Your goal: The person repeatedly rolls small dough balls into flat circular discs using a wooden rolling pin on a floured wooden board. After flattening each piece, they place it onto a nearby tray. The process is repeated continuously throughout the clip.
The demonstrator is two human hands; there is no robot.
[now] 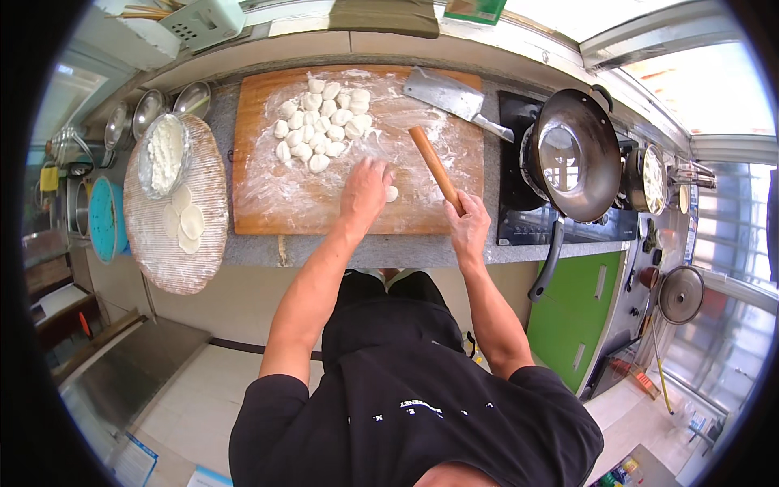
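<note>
My right hand (468, 221) is closed round the lower end of a wooden rolling pin (432, 161), which slants up and left over the board. Low over the floured wooden board (284, 199), my left hand (367, 188) has its fingers bent down and their tips hidden. Just right of it lies a small round dough piece (391, 194); whether the hand touches it is unclear. Beyond the left hand, several floured dough pieces (312, 126) sit in a cluster. A cleaver (444, 93) rests across the board's far right corner, its handle reaching past the edge.
Left of the board, a round ribbed tray (146, 260) carries a bowl of white filling (166, 154) and several flat dough wrappers (191, 221). At right, a wok (596, 154) stands on the black stove (515, 231), its handle jutting toward me. A blue-rimmed basin (107, 217) stands far left.
</note>
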